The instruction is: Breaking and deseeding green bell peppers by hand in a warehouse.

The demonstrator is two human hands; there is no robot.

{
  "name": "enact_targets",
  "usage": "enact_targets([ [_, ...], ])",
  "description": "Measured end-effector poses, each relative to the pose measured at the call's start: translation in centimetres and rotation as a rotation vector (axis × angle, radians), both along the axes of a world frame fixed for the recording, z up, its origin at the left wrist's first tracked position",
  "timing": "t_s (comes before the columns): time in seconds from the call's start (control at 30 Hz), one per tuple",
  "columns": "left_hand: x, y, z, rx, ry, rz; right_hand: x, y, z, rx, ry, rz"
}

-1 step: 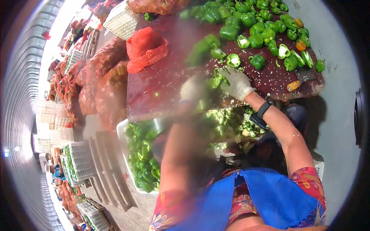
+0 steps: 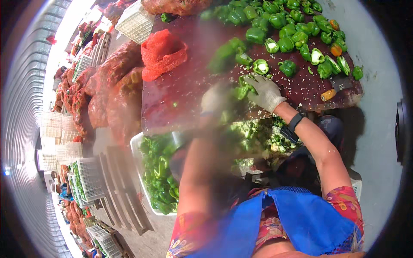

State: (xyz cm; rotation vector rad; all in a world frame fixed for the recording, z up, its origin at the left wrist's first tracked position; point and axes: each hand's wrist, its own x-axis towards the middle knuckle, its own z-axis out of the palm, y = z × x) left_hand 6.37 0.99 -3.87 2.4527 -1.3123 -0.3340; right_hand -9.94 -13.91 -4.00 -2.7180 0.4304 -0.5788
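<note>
My right hand (image 2: 264, 92), in a white glove, is at the near edge of a dark red tabletop (image 2: 189, 81). Its fingers are closed over a cut piece of green pepper (image 2: 243, 89). Left of it, also gloved, my left hand (image 2: 212, 101) is over the same edge; a hazy smear across the picture hides its fingers and anything in them. Just beyond the hands lie a halved green pepper (image 2: 260, 67) and a whole green pepper (image 2: 287, 68). White seeds are scattered around them.
A heap of green peppers (image 2: 277, 20) covers the far right. A wooden-handled blade (image 2: 328, 95) lies near the right corner. Left are a red mesh bag (image 2: 161, 56) and full sacks (image 2: 124, 99). A white crate rim (image 2: 136, 150) surrounds peppers below; pepper scraps (image 2: 279, 142) sit under the edge.
</note>
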Motion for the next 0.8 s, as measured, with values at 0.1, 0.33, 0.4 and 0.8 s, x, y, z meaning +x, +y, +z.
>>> enact_targets([
  [0.1, -0.2, 0.5, -0.1, -0.038, -0.106, -0.076, -0.9, 0.3, -0.2, 0.074, 0.026, 0.014],
  [0.33, -3.1, 0.4, 0.1, -0.228, -0.398, 0.048, -1.3, -1.2, -1.4, 0.068, 0.035, -0.035],
  [0.4, -4.5, 0.2, 1.1, -0.224, -0.294, 0.103, -0.9, -1.5, -1.3, 0.092, 0.099, -0.074],
  [0.8, -7.2, -3.4, 2.0, 0.152, 0.227, -0.065, -0.8, -1.2, 1.4, 0.405, 0.265, -0.336],
])
